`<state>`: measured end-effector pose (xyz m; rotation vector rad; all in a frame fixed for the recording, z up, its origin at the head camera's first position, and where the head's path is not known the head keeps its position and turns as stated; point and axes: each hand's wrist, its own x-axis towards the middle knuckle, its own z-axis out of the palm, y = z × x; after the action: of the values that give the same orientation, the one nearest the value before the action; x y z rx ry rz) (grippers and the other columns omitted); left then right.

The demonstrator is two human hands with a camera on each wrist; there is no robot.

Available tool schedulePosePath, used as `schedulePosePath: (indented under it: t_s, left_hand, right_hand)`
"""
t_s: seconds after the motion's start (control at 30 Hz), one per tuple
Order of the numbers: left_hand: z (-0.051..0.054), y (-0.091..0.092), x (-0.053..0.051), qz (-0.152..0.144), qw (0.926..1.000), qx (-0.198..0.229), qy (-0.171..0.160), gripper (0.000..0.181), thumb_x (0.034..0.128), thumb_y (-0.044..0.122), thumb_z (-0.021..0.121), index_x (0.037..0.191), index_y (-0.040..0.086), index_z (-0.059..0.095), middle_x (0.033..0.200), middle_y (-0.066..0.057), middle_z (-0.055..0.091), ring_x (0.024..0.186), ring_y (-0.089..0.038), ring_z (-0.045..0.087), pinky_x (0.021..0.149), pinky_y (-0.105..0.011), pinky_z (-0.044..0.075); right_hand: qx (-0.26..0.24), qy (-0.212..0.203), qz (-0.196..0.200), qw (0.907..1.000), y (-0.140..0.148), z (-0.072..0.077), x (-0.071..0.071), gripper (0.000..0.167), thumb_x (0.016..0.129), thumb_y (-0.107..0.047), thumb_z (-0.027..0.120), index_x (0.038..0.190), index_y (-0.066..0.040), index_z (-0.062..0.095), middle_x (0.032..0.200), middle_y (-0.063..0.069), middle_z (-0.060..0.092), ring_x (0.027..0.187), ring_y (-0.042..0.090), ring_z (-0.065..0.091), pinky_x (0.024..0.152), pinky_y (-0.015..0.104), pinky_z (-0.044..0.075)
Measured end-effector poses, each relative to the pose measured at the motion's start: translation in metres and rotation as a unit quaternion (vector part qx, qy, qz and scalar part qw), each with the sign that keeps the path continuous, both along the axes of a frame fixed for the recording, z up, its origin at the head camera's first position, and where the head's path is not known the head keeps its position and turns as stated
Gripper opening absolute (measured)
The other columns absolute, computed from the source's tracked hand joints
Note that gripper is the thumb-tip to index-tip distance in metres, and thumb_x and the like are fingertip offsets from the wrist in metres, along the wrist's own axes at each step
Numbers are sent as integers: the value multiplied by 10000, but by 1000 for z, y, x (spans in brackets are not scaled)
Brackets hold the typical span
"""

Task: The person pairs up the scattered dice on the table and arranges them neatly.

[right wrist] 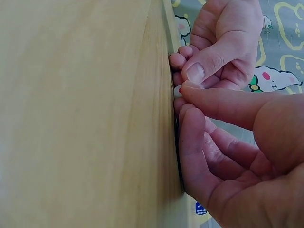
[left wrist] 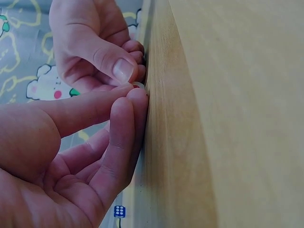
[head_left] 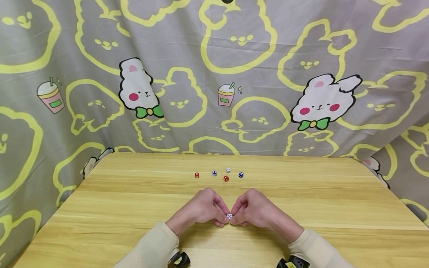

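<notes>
A small white die sits low at the tabletop, where the fingertips of both hands meet. My left hand pinches it from the left between thumb and fingers. From the right, my right hand pinches the same die. In the left wrist view only a sliver of the white die with a red spot shows past the thumbs. The right wrist view likewise has most of the die hidden by fingertips. Both hands' lower fingers are close to the wood.
Beyond the hands lie a red die, a blue die, another white die, a second red die and a second blue die. A patterned curtain hangs behind the wooden table.
</notes>
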<state>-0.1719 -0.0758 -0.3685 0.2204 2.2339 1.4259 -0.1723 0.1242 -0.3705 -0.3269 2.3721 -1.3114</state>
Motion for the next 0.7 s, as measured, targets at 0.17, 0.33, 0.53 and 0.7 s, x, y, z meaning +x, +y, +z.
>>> schedulePosePath:
  t_s: [0.17, 0.33, 0.53, 0.7]
  left_hand:
    - [0, 0, 0, -14, 10000, -5, -15, 121, 819, -96, 829, 867, -16, 752, 746, -130, 778, 613, -157, 727, 638, -310, 637]
    - [0, 0, -1, -29, 10000, 7, -38, 119, 822, -93, 827, 876, -17, 753, 753, -130, 779, 625, -162, 733, 646, -310, 639]
    - [0, 1, -1, -33, 10000, -9, -1, 121, 823, -89, 826, 882, -12, 754, 758, -124, 779, 633, -167, 737, 650, -316, 640]
    - [-1, 0, -1, -28, 10000, -10, -10, 120, 823, -95, 822, 878, -13, 753, 759, -128, 782, 638, -172, 741, 650, -317, 640]
  right_hand:
    - [-5, 34, 12, 10000, 1, 0, 0, 154, 788, -39, 910, 834, -47, 762, 712, 37, 745, 618, 134, 680, 618, 326, 617]
    - [-1, 26, 5, 10000, 1, 0, 0, 159, 785, -36, 911, 837, -44, 761, 717, 43, 740, 622, 138, 678, 621, 326, 618]
    - [35, -3, -40, 10000, 1, 1, 1, 168, 776, -33, 916, 846, -44, 763, 728, 56, 730, 632, 151, 679, 630, 332, 625]
    - [17, -30, -35, 10000, 1, 0, 0, 175, 770, -25, 917, 850, -42, 763, 727, 58, 728, 631, 151, 679, 631, 334, 627]
